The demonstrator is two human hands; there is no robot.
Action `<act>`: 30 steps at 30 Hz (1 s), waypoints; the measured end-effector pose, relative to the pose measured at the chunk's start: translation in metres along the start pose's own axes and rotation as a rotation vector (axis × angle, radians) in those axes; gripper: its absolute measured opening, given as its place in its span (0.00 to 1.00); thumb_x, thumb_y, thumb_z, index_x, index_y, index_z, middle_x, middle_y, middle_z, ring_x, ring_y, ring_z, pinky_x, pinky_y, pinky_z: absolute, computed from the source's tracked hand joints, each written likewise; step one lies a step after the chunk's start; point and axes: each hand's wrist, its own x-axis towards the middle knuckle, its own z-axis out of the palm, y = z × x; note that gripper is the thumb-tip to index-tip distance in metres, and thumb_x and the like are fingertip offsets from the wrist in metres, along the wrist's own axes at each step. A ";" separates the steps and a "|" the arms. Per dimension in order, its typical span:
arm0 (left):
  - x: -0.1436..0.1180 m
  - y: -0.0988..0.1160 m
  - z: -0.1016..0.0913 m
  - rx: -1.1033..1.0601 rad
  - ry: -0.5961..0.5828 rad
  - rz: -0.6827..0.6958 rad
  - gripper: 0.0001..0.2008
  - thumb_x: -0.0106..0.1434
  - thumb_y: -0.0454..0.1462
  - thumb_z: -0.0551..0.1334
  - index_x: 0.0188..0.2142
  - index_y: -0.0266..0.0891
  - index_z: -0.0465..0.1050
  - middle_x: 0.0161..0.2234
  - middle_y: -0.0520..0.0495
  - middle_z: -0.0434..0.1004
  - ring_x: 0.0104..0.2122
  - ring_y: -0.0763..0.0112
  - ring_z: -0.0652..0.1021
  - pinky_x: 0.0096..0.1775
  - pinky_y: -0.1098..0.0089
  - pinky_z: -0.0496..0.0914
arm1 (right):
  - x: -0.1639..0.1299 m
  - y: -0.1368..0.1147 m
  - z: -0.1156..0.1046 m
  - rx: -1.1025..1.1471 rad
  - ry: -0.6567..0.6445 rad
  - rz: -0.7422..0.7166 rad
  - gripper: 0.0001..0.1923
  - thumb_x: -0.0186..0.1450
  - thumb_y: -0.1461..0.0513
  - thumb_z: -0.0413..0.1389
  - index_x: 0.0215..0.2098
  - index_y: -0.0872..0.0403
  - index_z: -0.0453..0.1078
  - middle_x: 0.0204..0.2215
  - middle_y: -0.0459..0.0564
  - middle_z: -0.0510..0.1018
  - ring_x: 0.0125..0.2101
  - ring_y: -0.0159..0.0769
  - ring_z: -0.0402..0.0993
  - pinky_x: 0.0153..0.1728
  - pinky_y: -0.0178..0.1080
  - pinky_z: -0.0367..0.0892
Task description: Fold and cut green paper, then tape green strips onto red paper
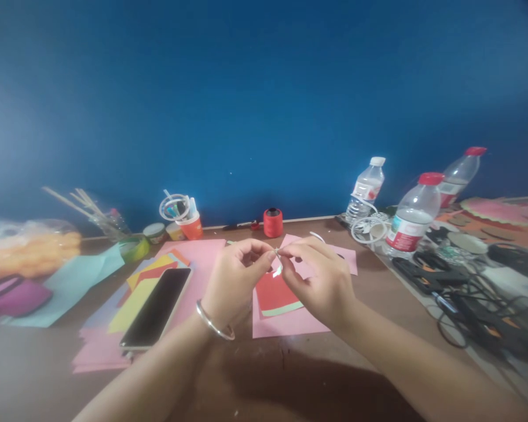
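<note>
My left hand [233, 281], with a silver bangle on the wrist, and my right hand [319, 278] meet over the table, fingertips pinched together on a small white strip [277, 268] held between them. Directly beneath lies a red paper piece with a pale green edge [273, 295] on a pink sheet [290, 321]. What exactly the white strip is, paper or tape, is too small to tell.
A phone [157, 308] lies on stacked coloured sheets [136, 293] at left. A red thread spool [273, 223], an orange cup of tools [192, 225] and small pots stand by the blue wall. Three water bottles [411, 217], cables and black tools [466, 293] crowd the right.
</note>
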 end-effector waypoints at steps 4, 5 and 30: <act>0.001 -0.001 -0.003 -0.039 0.011 0.019 0.05 0.58 0.36 0.58 0.27 0.37 0.69 0.24 0.53 0.73 0.25 0.77 0.72 0.30 0.76 0.66 | 0.003 -0.001 -0.003 0.069 -0.049 0.130 0.05 0.59 0.68 0.52 0.33 0.55 0.67 0.30 0.46 0.73 0.32 0.32 0.67 0.33 0.36 0.64; 0.002 -0.002 -0.004 -0.054 0.007 0.012 0.05 0.58 0.36 0.57 0.27 0.38 0.69 0.24 0.53 0.73 0.26 0.77 0.72 0.30 0.75 0.66 | 0.004 -0.001 -0.003 0.082 -0.056 0.163 0.05 0.60 0.68 0.52 0.34 0.54 0.67 0.31 0.47 0.73 0.33 0.32 0.68 0.33 0.36 0.64; -0.009 -0.003 0.006 0.316 0.136 0.226 0.06 0.58 0.36 0.56 0.27 0.40 0.70 0.27 0.51 0.74 0.26 0.72 0.71 0.28 0.72 0.65 | 0.006 -0.007 -0.007 0.019 -0.044 0.163 0.06 0.59 0.66 0.52 0.25 0.55 0.68 0.22 0.45 0.72 0.25 0.31 0.67 0.25 0.34 0.61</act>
